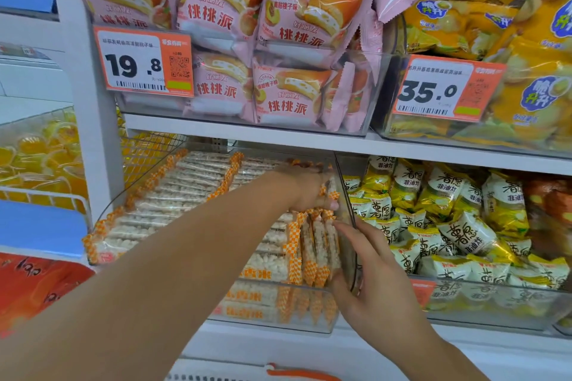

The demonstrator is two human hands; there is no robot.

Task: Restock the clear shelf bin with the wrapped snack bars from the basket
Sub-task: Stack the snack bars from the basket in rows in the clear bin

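Upper shelf: I see a white board carrying two clear bins side by side.
Upper left bin: pink cake packs, a 19.8 price tag on its front.
Upper right bin: yellow snack bags, a 35.0 tag.
Lower shelf: white, also carrying clear bins.
Clear shelf bin: rows of wrapped snack bars with orange checked ends.
Neighbouring bin: just beside it on my right, yellow-and-white packets.
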